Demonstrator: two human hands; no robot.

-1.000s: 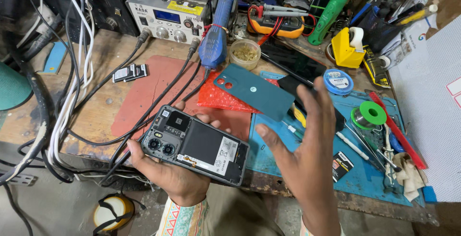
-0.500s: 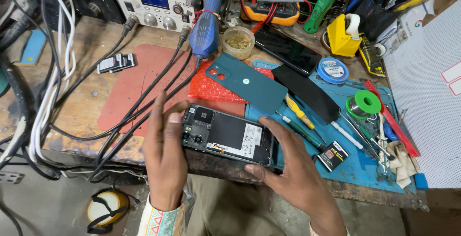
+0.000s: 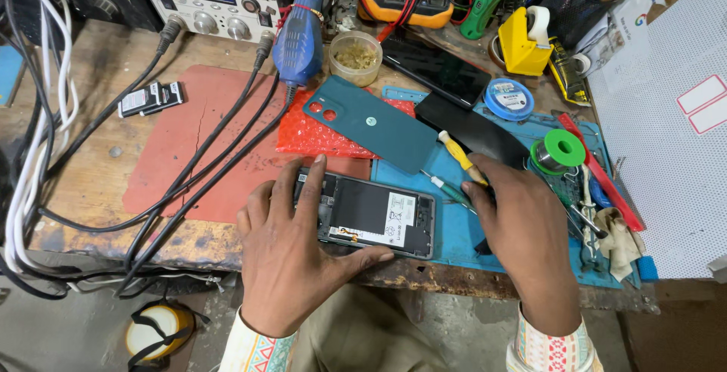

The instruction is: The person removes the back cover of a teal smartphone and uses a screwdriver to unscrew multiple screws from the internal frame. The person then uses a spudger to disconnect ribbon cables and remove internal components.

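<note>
Two hands are working: the left hand (image 3: 291,255) is lying flat and open on the opened phone (image 3: 376,215), and the right hand (image 3: 524,228) is gripping a yellow screwdriver (image 3: 460,156).

Back edge of the bench: a grey power supply (image 3: 206,1), a blue hot-air tool (image 3: 301,35), a small tub (image 3: 356,57).
Middle: teal back cover (image 3: 371,122) on red bubble wrap (image 3: 314,137).
Right side: green solder spool (image 3: 564,147), yellow tape holder (image 3: 522,43).
</note>
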